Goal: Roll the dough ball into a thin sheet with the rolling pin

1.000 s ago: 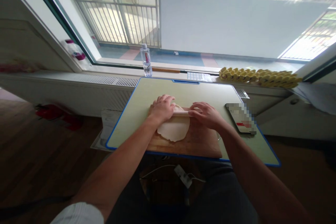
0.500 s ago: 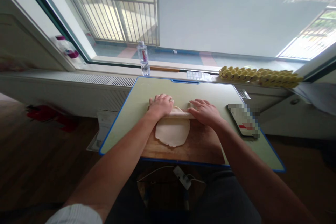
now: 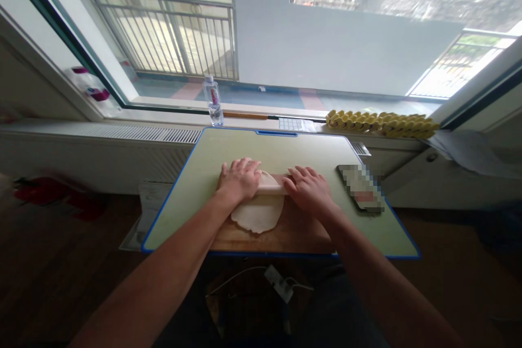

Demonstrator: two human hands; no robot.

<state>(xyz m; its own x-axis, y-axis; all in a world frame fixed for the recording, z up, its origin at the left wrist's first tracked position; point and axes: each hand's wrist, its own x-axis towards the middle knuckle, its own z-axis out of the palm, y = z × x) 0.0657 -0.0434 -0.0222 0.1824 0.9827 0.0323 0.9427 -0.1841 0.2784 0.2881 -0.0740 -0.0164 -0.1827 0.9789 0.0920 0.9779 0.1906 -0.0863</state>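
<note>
A pale, round sheet of dough [image 3: 258, 213] with a ragged near edge lies on a wooden board [image 3: 299, 228]. Across its far part runs a light-coloured rolling pin [image 3: 271, 189]. My left hand [image 3: 240, 180] is over the pin's left end and hides it, fingers bent forward. On the right end rests my right hand [image 3: 308, 187], its thumb towards the middle. Between the hands a short stretch of the pin shows, with dough visible on both sides of it.
The board sits on a pale green table [image 3: 196, 174] with a blue rim. A phone [image 3: 361, 187] lies at its right. Along the sill stand a water bottle [image 3: 213, 102] and yellow egg trays [image 3: 381, 123]. A power strip [image 3: 279, 284] hangs below.
The rolling pin, with both hands on it, has come slightly nearer to me over the dough. My view has tilted up and shifted a little to the right.
</note>
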